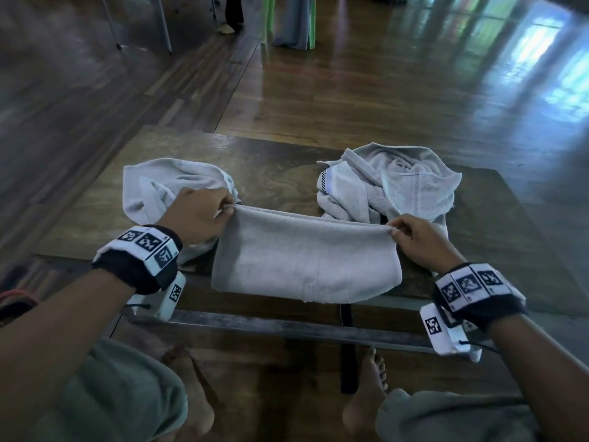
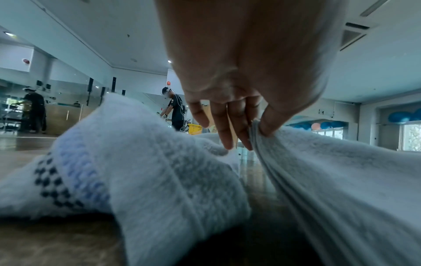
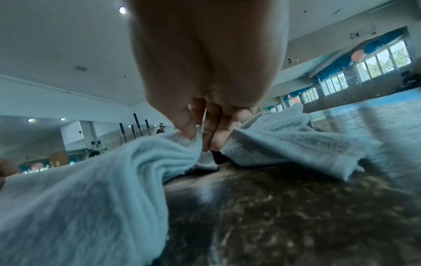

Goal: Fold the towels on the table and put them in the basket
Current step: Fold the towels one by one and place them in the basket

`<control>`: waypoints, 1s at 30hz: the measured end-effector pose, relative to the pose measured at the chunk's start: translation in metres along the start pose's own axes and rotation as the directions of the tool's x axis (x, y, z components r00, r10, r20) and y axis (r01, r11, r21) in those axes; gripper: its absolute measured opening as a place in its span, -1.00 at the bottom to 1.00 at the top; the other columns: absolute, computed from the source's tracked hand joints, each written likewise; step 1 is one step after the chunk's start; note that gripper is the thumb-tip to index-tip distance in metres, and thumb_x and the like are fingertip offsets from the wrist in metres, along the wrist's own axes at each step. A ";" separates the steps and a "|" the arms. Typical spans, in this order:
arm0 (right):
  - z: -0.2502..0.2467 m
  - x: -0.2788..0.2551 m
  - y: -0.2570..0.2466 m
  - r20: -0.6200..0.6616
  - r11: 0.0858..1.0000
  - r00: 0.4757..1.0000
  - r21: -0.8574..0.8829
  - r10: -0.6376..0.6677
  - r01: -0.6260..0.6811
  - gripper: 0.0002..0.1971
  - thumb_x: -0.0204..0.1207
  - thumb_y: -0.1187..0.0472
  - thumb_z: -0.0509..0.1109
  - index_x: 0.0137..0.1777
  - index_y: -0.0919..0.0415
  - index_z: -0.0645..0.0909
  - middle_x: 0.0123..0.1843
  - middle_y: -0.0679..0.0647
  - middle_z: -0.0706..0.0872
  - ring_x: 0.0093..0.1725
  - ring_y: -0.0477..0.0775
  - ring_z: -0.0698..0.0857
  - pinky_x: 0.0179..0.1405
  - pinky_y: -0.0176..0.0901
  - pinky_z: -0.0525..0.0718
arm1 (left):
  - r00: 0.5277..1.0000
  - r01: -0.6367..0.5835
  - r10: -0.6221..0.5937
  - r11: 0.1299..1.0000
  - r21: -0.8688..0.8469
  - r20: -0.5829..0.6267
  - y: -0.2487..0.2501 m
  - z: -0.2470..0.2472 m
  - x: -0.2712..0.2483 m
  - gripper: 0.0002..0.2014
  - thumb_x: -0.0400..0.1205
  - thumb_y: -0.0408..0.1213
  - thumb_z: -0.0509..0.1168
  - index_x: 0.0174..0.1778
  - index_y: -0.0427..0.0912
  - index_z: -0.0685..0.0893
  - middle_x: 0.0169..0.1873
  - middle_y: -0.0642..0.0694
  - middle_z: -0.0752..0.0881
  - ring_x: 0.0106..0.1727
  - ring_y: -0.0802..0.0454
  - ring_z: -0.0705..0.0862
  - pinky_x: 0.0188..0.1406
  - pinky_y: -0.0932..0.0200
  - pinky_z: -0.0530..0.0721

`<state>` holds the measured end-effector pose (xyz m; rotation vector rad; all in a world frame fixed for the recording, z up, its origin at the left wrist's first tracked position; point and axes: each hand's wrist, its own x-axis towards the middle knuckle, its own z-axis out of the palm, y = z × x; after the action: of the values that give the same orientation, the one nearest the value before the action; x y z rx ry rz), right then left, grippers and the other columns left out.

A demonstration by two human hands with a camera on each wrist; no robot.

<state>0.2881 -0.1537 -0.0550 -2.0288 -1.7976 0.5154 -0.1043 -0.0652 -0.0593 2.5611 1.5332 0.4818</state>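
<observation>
Three towels lie on one bench (image 1: 271, 161): one towel held taut (image 1: 302, 260) at the near edge, one crumpled towel (image 1: 153, 189) at far left, one crumpled pile (image 1: 392, 186) at far right. Two hands, the left (image 1: 199, 215) and the right (image 1: 420, 240), and two wristbands show.

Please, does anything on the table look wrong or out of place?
Nothing is damaged or spilled. The towel held by the left hand and right hand overhangs the table's near edge. Two other towels, left and right, lie crumpled, not yet folded.
</observation>
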 end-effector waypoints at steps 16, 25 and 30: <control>0.002 0.009 -0.011 -0.145 1.000 0.989 0.006 0.025 -0.024 -0.87 0.52 0.23 0.34 0.02 0.19 0.65 -0.04 0.11 0.74 -0.01 0.12 0.66 0.13 0.01 0.57 | 0.998 0.037 -0.039 0.998 -0.049 -0.044 0.010 0.000 0.005 -0.92 0.60 -0.27 0.20 -0.20 -0.07 0.55 -0.36 0.12 0.55 -0.24 0.02 0.53 -0.07 0.13 0.34; -0.041 -0.002 -0.013 0.139 0.955 0.990 0.295 -0.003 -0.038 -0.96 0.40 0.33 0.38 -0.24 0.25 0.65 -0.29 0.12 0.68 -0.24 -0.01 0.59 -0.11 -0.15 0.53 | 0.973 0.018 0.061 0.940 -0.339 0.222 0.005 -0.050 -0.008 -0.64 0.36 0.13 0.20 -0.20 -0.08 0.65 -0.27 0.03 0.70 -0.17 0.11 0.64 -0.07 0.19 0.60; -0.068 -0.019 -0.023 0.318 0.820 0.947 0.551 -0.035 -0.155 -0.94 0.29 0.41 0.27 -0.28 0.36 0.58 -0.33 0.15 0.56 -0.29 0.02 0.49 -0.28 -0.17 0.42 | 0.888 0.174 0.154 0.760 -0.626 0.433 0.001 -0.080 -0.022 -0.56 0.21 0.24 0.42 -0.21 -0.04 0.72 -0.24 -0.09 0.72 -0.18 0.11 0.63 -0.10 0.27 0.57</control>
<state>0.3010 -0.1724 0.0161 -1.6394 -1.4804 1.2937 -0.1398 -0.0898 0.0119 1.9187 0.9697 0.2928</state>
